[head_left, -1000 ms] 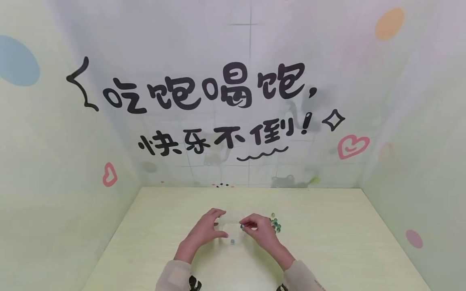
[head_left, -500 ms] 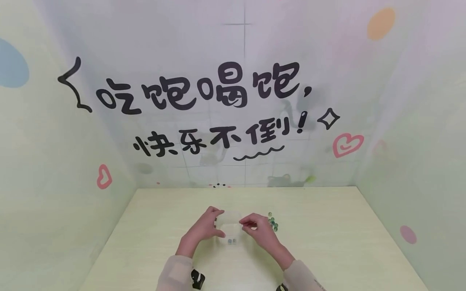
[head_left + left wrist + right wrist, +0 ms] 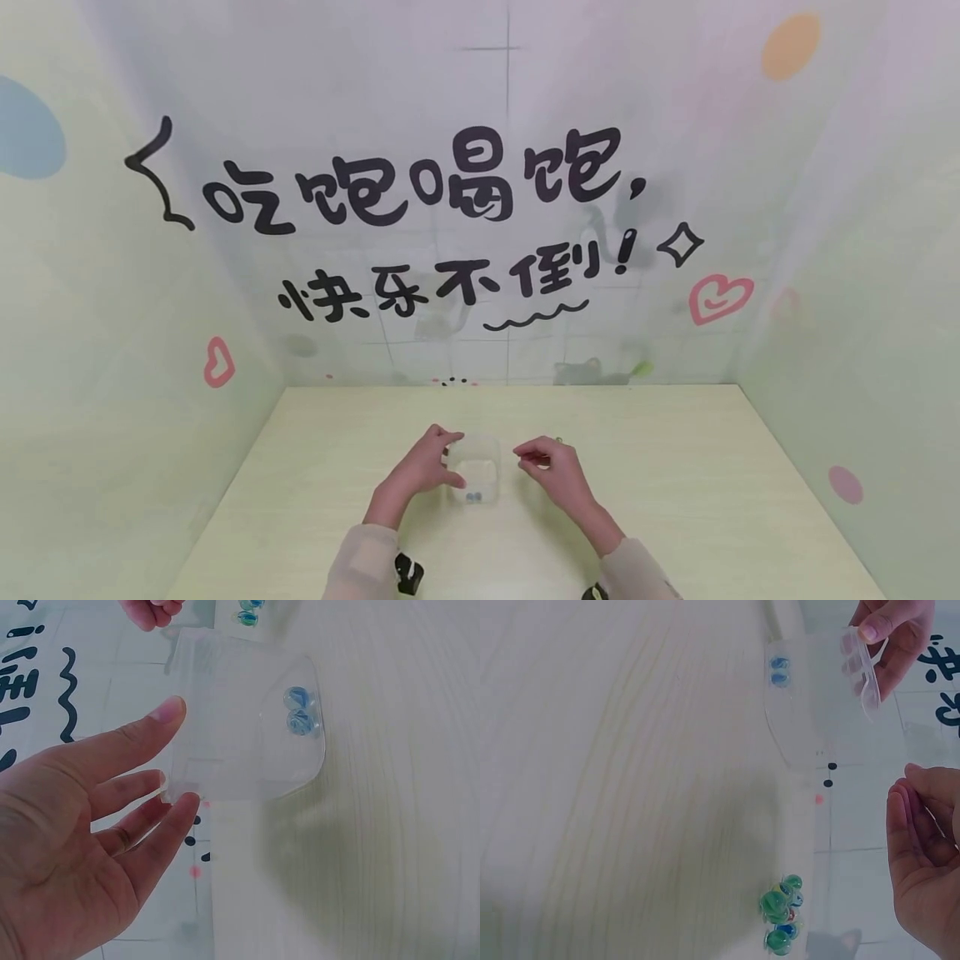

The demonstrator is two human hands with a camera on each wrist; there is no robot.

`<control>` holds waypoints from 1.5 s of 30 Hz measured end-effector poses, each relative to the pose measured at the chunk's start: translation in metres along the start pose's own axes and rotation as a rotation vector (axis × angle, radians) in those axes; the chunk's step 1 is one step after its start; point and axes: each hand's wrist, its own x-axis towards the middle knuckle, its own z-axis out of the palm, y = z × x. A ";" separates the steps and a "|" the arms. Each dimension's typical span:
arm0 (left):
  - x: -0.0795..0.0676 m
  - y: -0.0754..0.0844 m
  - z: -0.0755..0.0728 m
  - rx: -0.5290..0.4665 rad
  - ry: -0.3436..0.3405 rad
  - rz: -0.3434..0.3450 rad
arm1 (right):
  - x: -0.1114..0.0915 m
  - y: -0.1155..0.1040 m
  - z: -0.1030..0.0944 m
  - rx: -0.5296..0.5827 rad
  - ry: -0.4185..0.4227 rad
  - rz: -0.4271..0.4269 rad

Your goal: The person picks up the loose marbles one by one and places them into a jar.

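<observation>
Three pale walls with coloured spots enclose my workspace, the back wall (image 3: 420, 100) bearing black lettering, above a light wood-grain table (image 3: 675, 500). Both forearms reach in from the near edge in beige sleeves (image 3: 363, 562), angled inward towards each other. On my feed the left hand (image 3: 418, 467) arches with its palm turned inward — thumb on the near side, fingers on the far side, gripping a container by its upper part. The right hand (image 3: 555, 468) is held over the table just to the right, wrist bent and fingers pointing left; its fingers are curled, thumb and fingertips drawn together on themselves. That clear container (image 3: 232, 712) stands on the tabletop between my two hands, open side up. Inside, two blue-swirled marbles (image 3: 299, 712) lie side by side on its floor. A cluster of green, blue and yellow marbles (image 3: 775, 906) — partly hidden from the head view — lies beside the right hand.
</observation>
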 end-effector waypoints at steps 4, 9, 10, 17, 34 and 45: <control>0.000 0.000 0.000 0.004 0.003 -0.005 | 0.001 0.005 -0.006 0.021 0.032 0.064; 0.001 -0.001 -0.001 0.016 0.011 -0.007 | 0.000 0.007 -0.016 0.036 0.082 0.109; 0.001 -0.001 -0.001 0.020 0.012 -0.006 | 0.000 0.007 -0.017 0.036 0.090 0.112; 0.001 -0.002 -0.003 0.024 0.010 -0.017 | -0.003 0.013 -0.029 0.060 0.115 0.137; 0.001 -0.002 -0.003 0.028 0.007 -0.019 | -0.020 0.038 -0.035 0.022 0.146 0.144; 0.001 -0.002 -0.003 0.034 -0.004 -0.012 | -0.033 0.052 -0.026 0.011 0.118 0.188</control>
